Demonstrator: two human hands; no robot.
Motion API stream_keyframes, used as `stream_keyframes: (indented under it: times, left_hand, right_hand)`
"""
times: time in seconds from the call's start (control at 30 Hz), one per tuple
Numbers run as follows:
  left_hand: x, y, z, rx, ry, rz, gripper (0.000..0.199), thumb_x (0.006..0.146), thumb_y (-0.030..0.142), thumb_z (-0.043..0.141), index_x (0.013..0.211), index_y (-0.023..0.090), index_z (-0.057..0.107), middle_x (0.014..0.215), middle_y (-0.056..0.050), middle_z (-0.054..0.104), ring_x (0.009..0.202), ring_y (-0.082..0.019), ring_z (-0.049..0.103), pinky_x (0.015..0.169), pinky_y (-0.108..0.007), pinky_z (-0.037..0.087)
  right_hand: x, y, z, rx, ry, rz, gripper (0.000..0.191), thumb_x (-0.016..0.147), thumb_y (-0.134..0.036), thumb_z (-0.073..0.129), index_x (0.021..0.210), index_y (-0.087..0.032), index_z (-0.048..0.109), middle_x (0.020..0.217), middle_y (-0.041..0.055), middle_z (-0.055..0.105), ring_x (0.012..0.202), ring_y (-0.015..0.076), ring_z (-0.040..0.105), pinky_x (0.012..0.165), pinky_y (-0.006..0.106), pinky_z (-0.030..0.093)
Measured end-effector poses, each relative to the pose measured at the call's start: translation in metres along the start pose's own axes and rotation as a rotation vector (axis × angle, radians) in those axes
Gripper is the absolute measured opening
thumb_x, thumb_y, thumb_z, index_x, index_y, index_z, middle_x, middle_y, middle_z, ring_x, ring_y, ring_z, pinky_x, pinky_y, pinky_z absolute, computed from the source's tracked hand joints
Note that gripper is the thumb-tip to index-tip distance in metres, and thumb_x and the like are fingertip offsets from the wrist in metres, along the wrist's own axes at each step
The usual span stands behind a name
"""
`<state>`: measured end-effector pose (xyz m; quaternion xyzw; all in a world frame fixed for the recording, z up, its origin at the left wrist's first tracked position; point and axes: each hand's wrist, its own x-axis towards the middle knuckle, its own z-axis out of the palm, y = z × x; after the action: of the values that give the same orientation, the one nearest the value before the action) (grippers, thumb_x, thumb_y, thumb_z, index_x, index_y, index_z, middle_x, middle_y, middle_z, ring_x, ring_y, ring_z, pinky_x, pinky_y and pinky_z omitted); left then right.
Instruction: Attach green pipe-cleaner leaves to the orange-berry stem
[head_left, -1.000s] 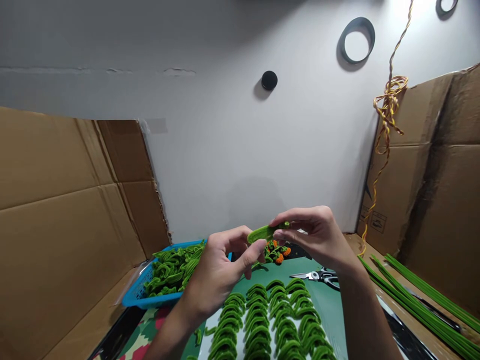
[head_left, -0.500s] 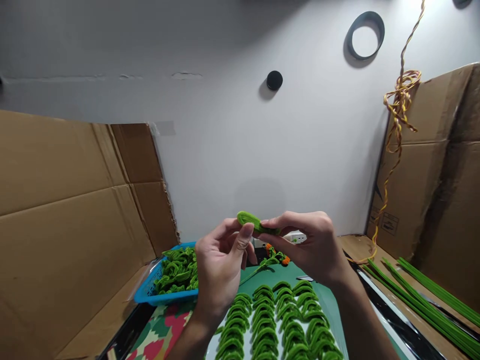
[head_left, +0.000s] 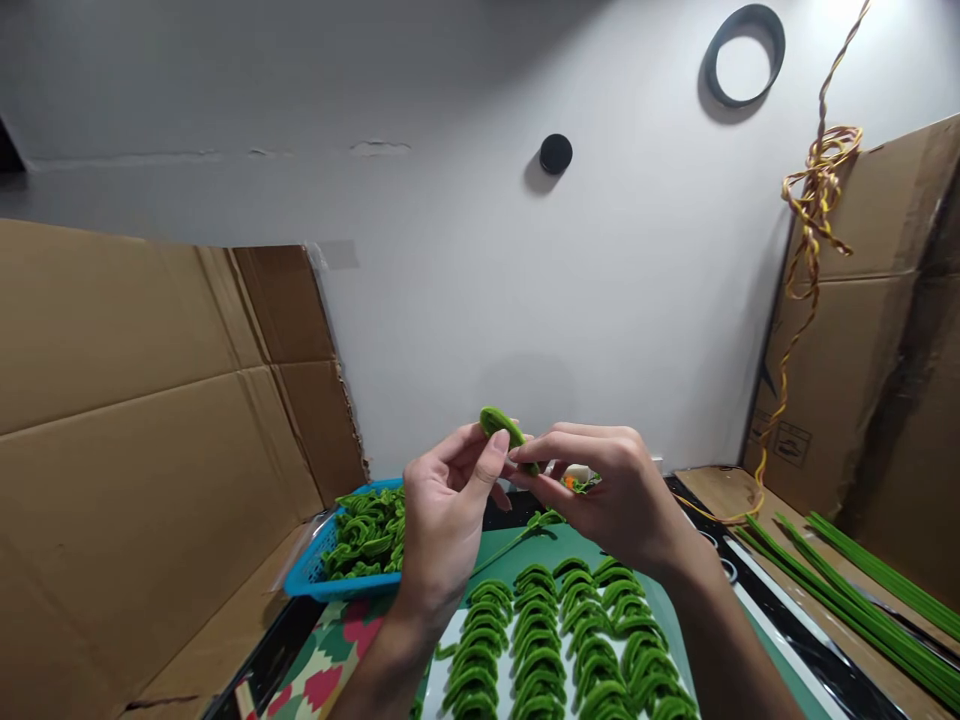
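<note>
A green fuzzy leaf shape (head_left: 496, 421), which looks bent from pipe cleaner, is pinched between both hands above the table. My left hand (head_left: 448, 505) has its thumb and fingers closed on the leaf's near side, with the rounded end sticking up past the thumb. At the leaf's lower right end, the fingertips of my right hand (head_left: 611, 480) press together on it. Below the hands, rows of curved green pipe-cleaner pieces (head_left: 537, 640) lie on a white sheet over a green mat (head_left: 504, 545).
A blue basket (head_left: 307, 570) heaped with green pieces stands at the left. Long green pipe cleaners (head_left: 862, 610) lie at the right beside scissors (head_left: 718, 555). Cardboard panels (head_left: 150, 400) wall both sides; a twisted yellow cord (head_left: 787, 370) hangs at the right.
The leaf has tilted more steeply between my hands, and my right fingers have shifted closer to my left thumb. The camera view has turned slightly; scissor handles now show at the right.
</note>
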<state>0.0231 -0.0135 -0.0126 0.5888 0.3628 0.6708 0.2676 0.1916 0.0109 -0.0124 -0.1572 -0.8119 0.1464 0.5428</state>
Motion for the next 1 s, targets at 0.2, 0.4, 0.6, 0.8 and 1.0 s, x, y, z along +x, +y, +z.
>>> stream_keyframes:
  times: [0.2,0.4,0.6,0.8,1.0]
  left_hand:
    - [-0.002,0.001,-0.005,0.087,0.027,0.001,0.024,0.089,0.037,0.077,0.103,0.018,0.082,0.088,-0.004,0.081,0.062,-0.007,0.064,0.055,-0.015,0.056]
    - [0.000,0.002,-0.007,0.092,0.009,-0.002,0.026,0.089,0.037,0.077,0.106,0.018,0.080,0.094,-0.004,0.082,0.068,-0.009,0.069,0.055,-0.016,0.057]
    - [0.004,0.004,-0.008,0.126,-0.077,-0.043,0.025,0.089,0.039,0.078,0.097,0.016,0.078,0.086,-0.003,0.080,0.071,-0.012,0.074,0.059,-0.017,0.058]
    - [0.008,-0.004,-0.002,0.111,-0.051,-0.050,0.027,0.084,0.035,0.083,0.098,0.015,0.073,0.083,-0.003,0.081,0.066,-0.015,0.077,0.059,-0.021,0.060]
    - [0.007,-0.008,0.000,0.111,-0.041,-0.063,0.031,0.082,0.038,0.084,0.097,0.016,0.067,0.083,-0.003,0.080,0.066,-0.017,0.078,0.058,-0.023,0.060]
  right_hand:
    - [-0.001,0.004,0.002,-0.051,-0.047,0.041,0.019,0.095,-0.019,0.070,0.108,-0.029,0.079,0.087,-0.0010,0.075,0.071,0.0101,0.064,0.064,0.025,0.047]
    - [0.000,0.005,0.000,-0.038,-0.043,0.053,0.013,0.097,-0.024,0.067,0.103,-0.025,0.079,0.089,-0.0001,0.075,0.073,0.0103,0.067,0.063,0.024,0.050]
    - [-0.003,0.007,-0.011,-0.086,-0.024,0.067,0.018,0.095,-0.017,0.064,0.104,-0.025,0.078,0.091,-0.0012,0.075,0.075,0.0104,0.068,0.063,0.023,0.051]
    - [-0.003,0.008,-0.017,-0.115,-0.021,0.098,0.023,0.097,-0.017,0.061,0.108,-0.027,0.079,0.100,-0.0004,0.076,0.079,0.0110,0.068,0.060,0.022,0.051]
    - [-0.001,0.009,-0.017,-0.075,0.003,0.090,0.017,0.098,-0.021,0.062,0.103,-0.024,0.079,0.101,0.0005,0.076,0.080,0.0101,0.068,0.066,0.021,0.057]
